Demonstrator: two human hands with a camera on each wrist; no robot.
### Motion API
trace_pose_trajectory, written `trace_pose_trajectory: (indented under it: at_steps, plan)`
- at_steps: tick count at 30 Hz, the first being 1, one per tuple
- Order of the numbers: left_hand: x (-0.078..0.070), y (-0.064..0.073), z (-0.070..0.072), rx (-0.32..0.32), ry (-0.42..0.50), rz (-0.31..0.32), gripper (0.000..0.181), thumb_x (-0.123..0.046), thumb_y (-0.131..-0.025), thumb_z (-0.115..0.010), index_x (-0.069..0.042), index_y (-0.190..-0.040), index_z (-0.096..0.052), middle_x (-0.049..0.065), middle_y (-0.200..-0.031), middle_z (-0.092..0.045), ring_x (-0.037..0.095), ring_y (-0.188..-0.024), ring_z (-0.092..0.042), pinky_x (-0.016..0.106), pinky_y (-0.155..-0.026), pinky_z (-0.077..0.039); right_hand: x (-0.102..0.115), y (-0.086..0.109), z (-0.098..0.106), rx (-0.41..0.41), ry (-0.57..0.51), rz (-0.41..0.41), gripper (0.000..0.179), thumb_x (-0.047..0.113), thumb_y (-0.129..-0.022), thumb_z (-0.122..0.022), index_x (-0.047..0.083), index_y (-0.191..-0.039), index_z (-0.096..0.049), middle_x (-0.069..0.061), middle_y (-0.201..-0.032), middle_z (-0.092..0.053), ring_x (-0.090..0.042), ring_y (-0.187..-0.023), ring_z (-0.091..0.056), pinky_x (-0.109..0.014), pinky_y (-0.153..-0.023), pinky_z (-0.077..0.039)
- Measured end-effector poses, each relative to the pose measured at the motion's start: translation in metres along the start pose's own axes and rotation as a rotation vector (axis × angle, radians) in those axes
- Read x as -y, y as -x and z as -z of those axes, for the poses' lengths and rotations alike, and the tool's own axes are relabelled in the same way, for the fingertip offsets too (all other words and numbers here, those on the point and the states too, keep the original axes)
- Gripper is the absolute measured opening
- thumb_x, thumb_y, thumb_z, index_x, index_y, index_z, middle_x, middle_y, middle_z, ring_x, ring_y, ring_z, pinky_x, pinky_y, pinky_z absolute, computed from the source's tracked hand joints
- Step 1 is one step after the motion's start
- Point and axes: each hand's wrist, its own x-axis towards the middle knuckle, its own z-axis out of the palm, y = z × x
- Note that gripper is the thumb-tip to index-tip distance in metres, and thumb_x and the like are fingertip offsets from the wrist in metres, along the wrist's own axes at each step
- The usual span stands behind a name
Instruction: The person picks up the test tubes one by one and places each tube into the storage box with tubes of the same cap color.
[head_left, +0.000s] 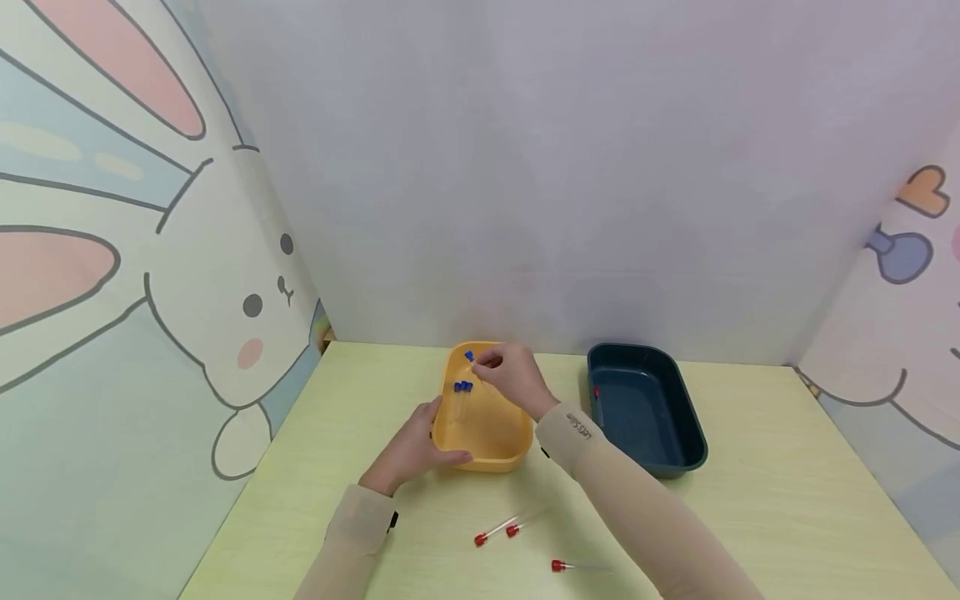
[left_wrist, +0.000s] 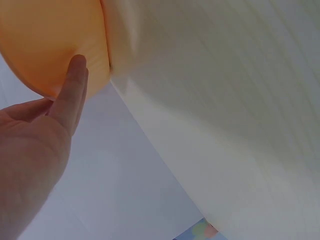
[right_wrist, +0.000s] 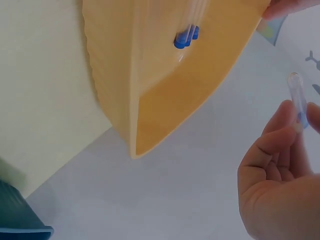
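My left hand (head_left: 411, 450) grips the yellow plastic bin (head_left: 495, 429) at its near left corner, thumb over the front rim and fingers against the outer wall. Over the far part of this bin, my right hand (head_left: 516, 379) pinches a clear test tube (right_wrist: 298, 95) with a blue cap between thumb and fingertips. The right wrist view shows the cap end at the fingertips and the rounded end pointing up in that picture. Inside the bin, three blue-capped test tubes (head_left: 463, 387) lie side by side.
To the right stands a dark blue bin (head_left: 652, 429) with a red-capped tube (head_left: 597, 395) along its left wall. On the table's near part lie three more red-capped tubes, one (head_left: 491, 532) beside another (head_left: 514, 529) and a third (head_left: 562, 566) closer. A pale wall rises behind the table.
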Motion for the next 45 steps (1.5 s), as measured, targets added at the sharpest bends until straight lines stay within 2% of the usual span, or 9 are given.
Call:
trace_pose_trajectory:
  at_steps: [9,17,21,24,31,39,45]
  plan:
    - [0.001,0.000,-0.001,-0.013,-0.029,0.030,0.106,-0.041,-0.077,-0.091,-0.011,-0.160,-0.032,0.016,-0.152,-0.046,0.027,-0.121,-0.058,0.050,-0.108,-0.051,-0.015,-0.009,-0.016,-0.038,0.011,-0.058,0.009,0.020,-0.092,-0.079,0.011,-0.091,-0.080,-0.002,-0.089,-0.077,-0.013,-0.078,-0.068,-0.029,-0.074,-0.060]
    - [0.001,0.000,-0.001,-0.016,-0.030,0.019,0.106,-0.039,-0.076,-0.092,-0.011,-0.160,-0.032,0.017,-0.152,-0.046,0.029,-0.120,-0.059,0.048,-0.106,-0.053,-0.022,-0.012,-0.028,-0.049,0.031,-0.105,0.010,0.018,-0.090,-0.080,0.008,-0.093,-0.080,-0.005,-0.092,-0.078,-0.014,-0.079,-0.068,-0.029,-0.074,-0.060]
    - [0.002,0.000,-0.001,-0.011,-0.030,0.026,0.108,-0.040,-0.077,-0.091,-0.012,-0.161,-0.030,0.017,-0.153,-0.046,0.029,-0.123,-0.058,0.050,-0.108,-0.053,-0.024,-0.013,-0.033,-0.032,0.039,-0.164,0.010,0.018,-0.091,-0.079,0.009,-0.094,-0.080,-0.004,-0.093,-0.077,-0.014,-0.080,-0.067,-0.029,-0.074,-0.060]
    - [0.002,0.000,-0.002,-0.009,-0.032,0.034,0.109,-0.041,-0.077,-0.091,-0.012,-0.162,-0.029,0.017,-0.153,-0.045,0.029,-0.124,-0.058,0.050,-0.108,-0.052,-0.025,-0.013,-0.036,-0.012,0.051,-0.215,0.009,0.018,-0.090,-0.080,0.010,-0.092,-0.080,-0.003,-0.090,-0.076,-0.015,-0.078,-0.066,-0.028,-0.073,-0.059]
    - [0.002,0.001,-0.001,-0.002,-0.032,0.038,0.109,-0.042,-0.078,-0.091,-0.012,-0.162,-0.029,0.018,-0.155,-0.044,0.029,-0.124,-0.058,0.052,-0.110,-0.050,-0.038,-0.015,-0.045,0.010,0.108,-0.277,0.012,0.019,-0.089,-0.081,0.010,-0.083,-0.080,-0.002,-0.076,-0.074,-0.014,-0.070,-0.064,-0.024,-0.063,-0.052]
    - [0.003,0.002,-0.002,-0.004,-0.036,0.041,0.109,-0.042,-0.077,-0.091,-0.013,-0.162,-0.029,0.017,-0.152,-0.046,0.027,-0.118,-0.059,0.049,-0.108,-0.053,-0.055,-0.020,-0.059,0.031,0.045,-0.387,0.013,0.023,-0.090,-0.081,0.010,-0.089,-0.080,-0.002,-0.078,-0.071,-0.016,-0.071,-0.063,-0.024,-0.060,-0.051]
    - [0.002,0.001,-0.001,-0.007,-0.026,0.033,0.109,-0.041,-0.077,-0.091,-0.013,-0.162,-0.029,0.017,-0.151,-0.046,0.026,-0.113,-0.059,0.046,-0.105,-0.052,-0.064,-0.023,-0.062,-0.006,0.010,-0.425,0.018,0.024,-0.093,-0.078,0.007,-0.087,-0.079,-0.004,-0.076,-0.072,-0.016,-0.071,-0.062,-0.024,-0.060,-0.048]
